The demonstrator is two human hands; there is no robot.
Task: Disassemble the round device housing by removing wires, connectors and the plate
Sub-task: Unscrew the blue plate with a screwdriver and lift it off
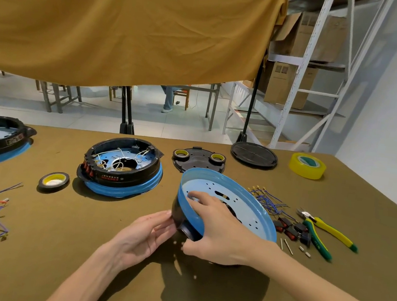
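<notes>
We have the round housing tilted up on its near edge over the desk, centre-right. Blue rim, pale blue perforated plate inside (slots and small holes showing), black outer shell. Our right hand grasps the near rim, fingers inside, thumb under. Our left hand rests straight fingertips against the black shell, released grip.

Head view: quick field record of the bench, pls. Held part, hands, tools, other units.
held part: blue housing, tilted, wires gone
left hand: touches its black outer wall
right hand: grips the near rim, fingers inside
pliers: on table, right of housing
loose blue wires: beside the pliers
second housing: behind, wires still inside
black tape roll: left of second housing
</notes>
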